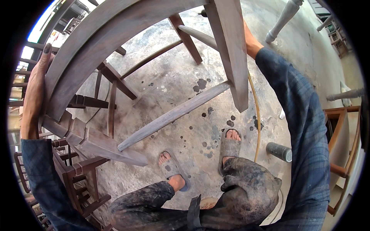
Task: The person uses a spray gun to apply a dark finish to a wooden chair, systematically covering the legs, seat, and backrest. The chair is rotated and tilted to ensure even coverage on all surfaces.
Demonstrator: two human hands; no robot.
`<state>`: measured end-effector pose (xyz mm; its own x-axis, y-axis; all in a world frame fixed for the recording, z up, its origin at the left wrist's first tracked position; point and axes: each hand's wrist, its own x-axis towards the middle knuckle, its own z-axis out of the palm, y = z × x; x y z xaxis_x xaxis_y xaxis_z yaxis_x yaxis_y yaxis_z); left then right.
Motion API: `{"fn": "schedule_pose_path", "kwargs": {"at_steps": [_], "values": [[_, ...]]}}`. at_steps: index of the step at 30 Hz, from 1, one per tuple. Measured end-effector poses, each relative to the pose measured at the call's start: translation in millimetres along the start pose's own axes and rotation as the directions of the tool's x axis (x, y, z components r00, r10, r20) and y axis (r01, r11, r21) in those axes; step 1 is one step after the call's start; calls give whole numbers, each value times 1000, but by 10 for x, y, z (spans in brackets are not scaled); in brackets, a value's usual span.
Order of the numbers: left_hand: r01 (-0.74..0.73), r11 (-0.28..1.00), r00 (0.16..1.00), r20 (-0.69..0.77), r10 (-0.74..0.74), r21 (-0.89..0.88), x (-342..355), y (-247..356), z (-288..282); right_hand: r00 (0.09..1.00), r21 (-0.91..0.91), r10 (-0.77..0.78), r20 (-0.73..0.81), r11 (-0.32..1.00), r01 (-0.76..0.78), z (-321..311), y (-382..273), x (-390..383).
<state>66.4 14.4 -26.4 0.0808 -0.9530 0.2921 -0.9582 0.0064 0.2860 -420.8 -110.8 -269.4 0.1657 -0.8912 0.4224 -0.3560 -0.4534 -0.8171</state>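
Two hands are placed at the tilted wooden chair (pixel 174 114) above the floor (pixel 169 134), the left hand (pixel 36 86) against its curved rail (pixel 102 36), the right hand (pixel 249 37) behind one leg (pixel 236 57); finger closure cannot be told, and even support is advised.

Left head fisheye: looks steeply down, close over wooden frame (pixel 111 32), toward floor (pixel 162 96).
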Motion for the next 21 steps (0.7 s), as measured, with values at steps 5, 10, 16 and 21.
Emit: {"fn": "schedule_pose_path", "kwargs": {"at_steps": [5, 10, 16, 21], "values": [[28, 998, 1000, -6, -29, -47, 0, 26, 23, 999, -1, 20, 30, 1000, -20, 3, -68, -115], [-58, 996, 995, 77, 63, -65, -71, 141, -11, 986, -30, 165, 10, 986, -164, -18, -300, -246], [-268, 942, 953, 85, 290, -203, -37, 205, 17, 925, 248, 371, -85, 907, -341, -372, -855, -641], [-368, 929, 929, 35, 369, -37, -111, 239, 8, 958, 293, 271, -93, 927, -234, -954, -1559, -1080]]}}
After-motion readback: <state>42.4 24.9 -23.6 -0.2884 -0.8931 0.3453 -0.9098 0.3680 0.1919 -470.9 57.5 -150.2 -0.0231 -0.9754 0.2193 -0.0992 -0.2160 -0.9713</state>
